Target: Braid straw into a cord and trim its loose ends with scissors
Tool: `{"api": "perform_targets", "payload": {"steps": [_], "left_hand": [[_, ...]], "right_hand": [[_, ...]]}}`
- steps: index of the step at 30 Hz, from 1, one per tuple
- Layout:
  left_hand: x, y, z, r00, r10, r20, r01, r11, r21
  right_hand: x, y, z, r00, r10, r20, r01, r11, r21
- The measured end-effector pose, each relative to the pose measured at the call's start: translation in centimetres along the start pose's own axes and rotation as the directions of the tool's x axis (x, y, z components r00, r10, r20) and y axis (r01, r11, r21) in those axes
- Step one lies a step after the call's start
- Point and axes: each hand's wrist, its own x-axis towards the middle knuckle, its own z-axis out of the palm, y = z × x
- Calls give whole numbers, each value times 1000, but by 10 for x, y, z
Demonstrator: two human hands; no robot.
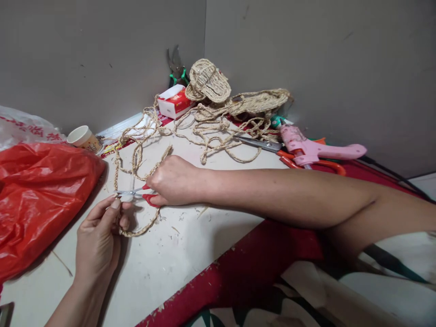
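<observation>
- Evidently, the braided cord (139, 233) lay looped over the worktop (200, 245), one strand at the tips of the scissors (132, 193).
- Left hand (100, 227): grip pinched on the braided cord just beside those tips, presumably for steadiness.
- Right hand (175, 180): grip closed round the scissors' handles, aiming them leftward.
- Coiled bundles (209, 81) sat by the wall (306, 59), apparently out of the hands' way.

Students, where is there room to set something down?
Below the right forearm, between the beige braided cord and dark red strip, the white tabletop holds only beige scraps. Crowded: back, around coiled beige rope and pink glue gun.
</observation>
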Motion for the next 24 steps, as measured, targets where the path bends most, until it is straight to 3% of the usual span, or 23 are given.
{"api": "perform_targets", "payload": {"steps": [12, 24], "left_hand": [[0, 3, 0, 999, -21, 25, 23, 999, -45], [0, 1, -1, 1000, -6, 31, 6, 1000, -6]], "right_hand": [[2, 1, -10, 996, 4, 84, -8, 999, 40], [0, 0, -5, 999, 0, 35, -1, 999, 38]]}}
